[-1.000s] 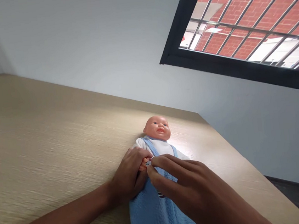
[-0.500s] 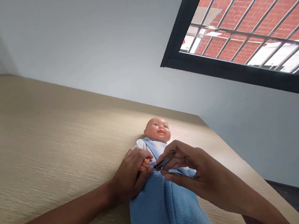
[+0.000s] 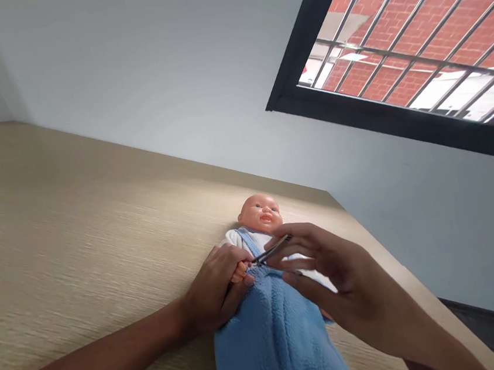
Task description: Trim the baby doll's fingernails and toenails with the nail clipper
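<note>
A baby doll lies on its back on the pale wood-grain table, its head toward the far edge. It wears a white top and blue overalls, and a blue fleece blanket covers it from the waist down. My left hand is wrapped around the doll's small hand. My right hand pinches a metal nail clipper between thumb and fingers. The clipper's tip sits right by the doll's fingers. My right hand hides part of the doll's chest.
A dark-framed window with metal bars, showing a red brick wall, is set in the grey-white wall beyond the table. The table's right edge runs down to a dark floor at the lower right.
My right hand has moved from the blanket's top edge up toward the doll's hand, now with the clipper showing. The blanket lies lower on the doll. My left hand has stayed in place.
</note>
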### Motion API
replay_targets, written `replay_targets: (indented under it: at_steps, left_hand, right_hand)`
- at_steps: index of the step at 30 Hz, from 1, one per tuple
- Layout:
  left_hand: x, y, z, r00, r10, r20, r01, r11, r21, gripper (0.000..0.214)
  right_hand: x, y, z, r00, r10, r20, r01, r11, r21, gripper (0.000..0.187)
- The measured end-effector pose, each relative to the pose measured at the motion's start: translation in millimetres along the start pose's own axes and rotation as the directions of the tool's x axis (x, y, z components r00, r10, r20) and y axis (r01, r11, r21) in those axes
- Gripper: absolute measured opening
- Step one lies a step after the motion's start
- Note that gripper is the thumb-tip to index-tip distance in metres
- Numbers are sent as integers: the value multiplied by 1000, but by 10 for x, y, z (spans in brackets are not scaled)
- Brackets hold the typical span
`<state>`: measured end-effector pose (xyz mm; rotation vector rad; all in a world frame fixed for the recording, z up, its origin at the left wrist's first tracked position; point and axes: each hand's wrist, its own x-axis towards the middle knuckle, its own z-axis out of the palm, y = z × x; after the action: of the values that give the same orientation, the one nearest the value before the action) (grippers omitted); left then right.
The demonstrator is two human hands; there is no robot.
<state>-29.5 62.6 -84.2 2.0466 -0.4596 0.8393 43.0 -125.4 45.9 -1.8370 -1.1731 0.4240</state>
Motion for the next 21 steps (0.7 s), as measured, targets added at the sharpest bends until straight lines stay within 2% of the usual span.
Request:
replay_targets:
  at_steps: [2,4,6,10,16,21]
  left_hand:
    - [-3,-6,-5,1000,1,8,-1,1000,-3,16]
    - [0,-7,-10,1000,2,14,-2,1000,-15,15]
    - [5,-4,-15,1000,7,14,-6,1000,-23,15]
    - [15,5,-19,1000,10,11,-10,1000,-28,16]
    - [20,2,-20,1000,15,8,-15,1000,-28,17]
    - [27,4,-22,1000,10,11,-10,1000,-23,19]
  right_hand:
    - [-8,17,14,991,-130,11,129,966,-222,31]
    - [-31,31,9,974,-205,91,224,916,-332,35]
    - [-69,39,-11,966,-218,139,255,892,-373,40]
    - [-139,48,-38,969,-179,169,238,855,-460,39]
    - [-121,32,24,959,-151,241,263,796,-546,41]
    - [-80,-30,57,928,-270,258,373,711,-596,30]
